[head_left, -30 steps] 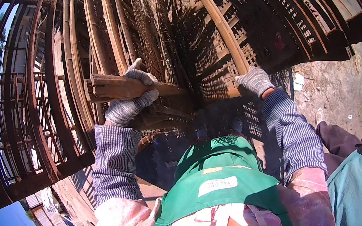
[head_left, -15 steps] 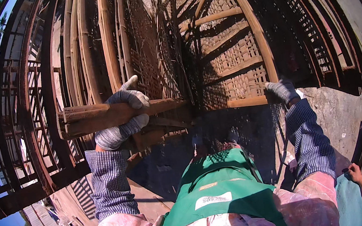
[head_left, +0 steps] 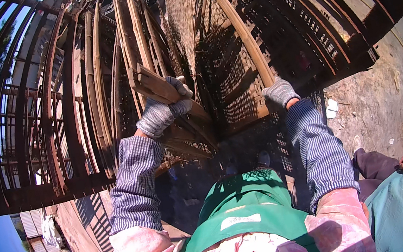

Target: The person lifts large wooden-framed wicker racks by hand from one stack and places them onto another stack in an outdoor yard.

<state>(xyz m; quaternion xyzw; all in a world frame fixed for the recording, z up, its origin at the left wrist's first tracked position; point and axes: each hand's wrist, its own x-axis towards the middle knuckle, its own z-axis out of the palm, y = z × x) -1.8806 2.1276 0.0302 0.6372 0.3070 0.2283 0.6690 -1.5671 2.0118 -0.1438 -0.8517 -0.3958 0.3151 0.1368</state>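
Observation:
My left hand [head_left: 163,115], in a grey knit glove, is closed round a rough wooden bar [head_left: 158,86]. This bar is at the near edge of a slatted woven panel on the left. My right hand [head_left: 280,92], gloved the same way, grips the near corner of a second woven bamboo panel [head_left: 242,99], where its long side pole [head_left: 240,30] ends. The two panels stand close, spreading toward me in a V, their far ends deep in a metal rack. Shadow hides the panels' lower edges.
Rusty rack bars [head_left: 54,117] rise on the left, and more rack bars [head_left: 325,22] run along the right. Bamboo poles [head_left: 95,85] lean beside the left panel. A person in a teal top [head_left: 397,213] is at lower right. White scraps [head_left: 332,107] lie on the concrete floor.
Both hands have come closer together, the left moving right and slightly up, the right moving left. The wooden bar has swung round, and the right panel has turned inward. The person shows more.

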